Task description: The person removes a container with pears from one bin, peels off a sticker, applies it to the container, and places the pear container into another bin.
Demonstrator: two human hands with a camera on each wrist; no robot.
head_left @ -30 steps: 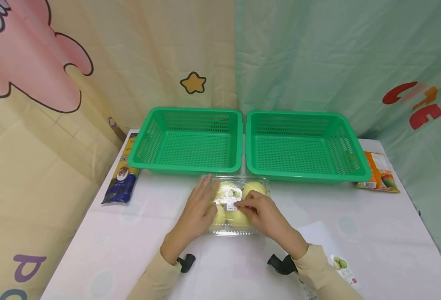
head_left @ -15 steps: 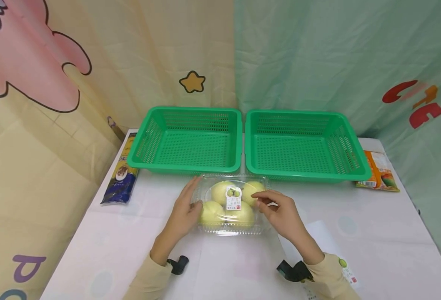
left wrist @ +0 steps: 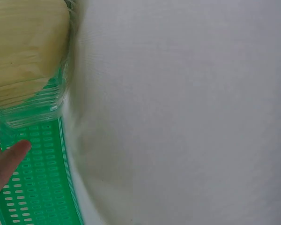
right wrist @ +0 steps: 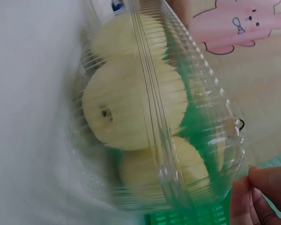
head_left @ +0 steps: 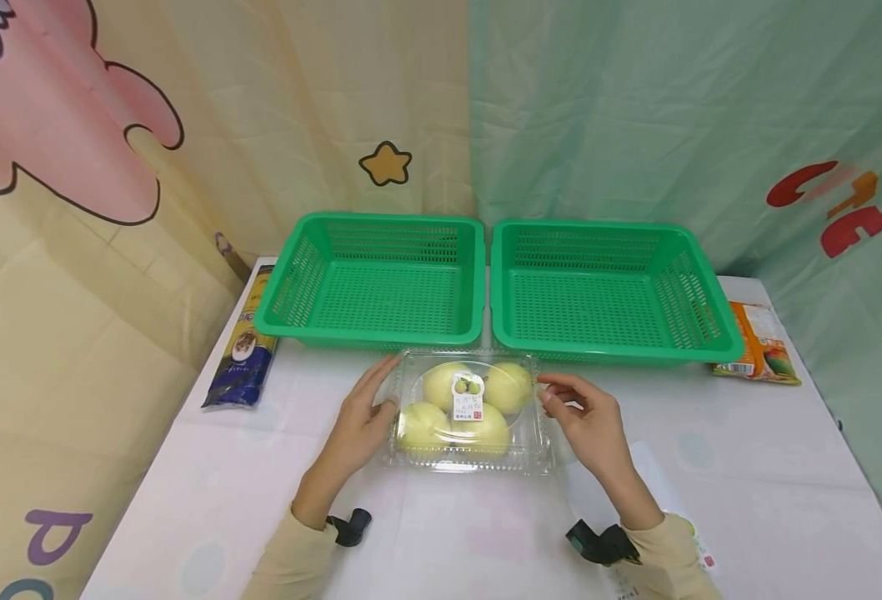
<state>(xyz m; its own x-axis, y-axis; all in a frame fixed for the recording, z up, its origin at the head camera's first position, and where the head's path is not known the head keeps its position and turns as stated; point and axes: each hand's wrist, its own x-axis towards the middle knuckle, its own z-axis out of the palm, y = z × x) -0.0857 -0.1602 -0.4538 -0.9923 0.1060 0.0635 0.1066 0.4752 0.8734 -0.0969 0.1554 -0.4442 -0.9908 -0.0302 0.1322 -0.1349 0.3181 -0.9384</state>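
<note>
A clear plastic clamshell box (head_left: 527, 446) of several pale yellow-green pears (head_left: 478, 429) sits in front of the baskets. A white label with green fruit printed on it (head_left: 468, 398) is stuck on the middle of its lid. My left hand (head_left: 358, 429) lies along the box's left side, fingers extended at its edge. At the right side, my right hand (head_left: 587, 421) has its thumb and index fingertip right by the upper corner, the other fingers loosely bent. The right wrist view shows the pears (right wrist: 131, 103) through the box's ribbed side, with nothing pinched between thumb and index.
Two green baskets (head_left: 471, 340) (head_left: 504, 343) stand side by side behind the box. A blue-and-gold packet (head_left: 242, 358) lies at far left, an orange packet (head_left: 759, 346) at far right. A white label sheet (head_left: 647, 467) lies partly under my right forearm.
My right hand has let go of the label, now on the lid, and moved right to the box's edge. My left hand has slid off the lid to the left side.
</note>
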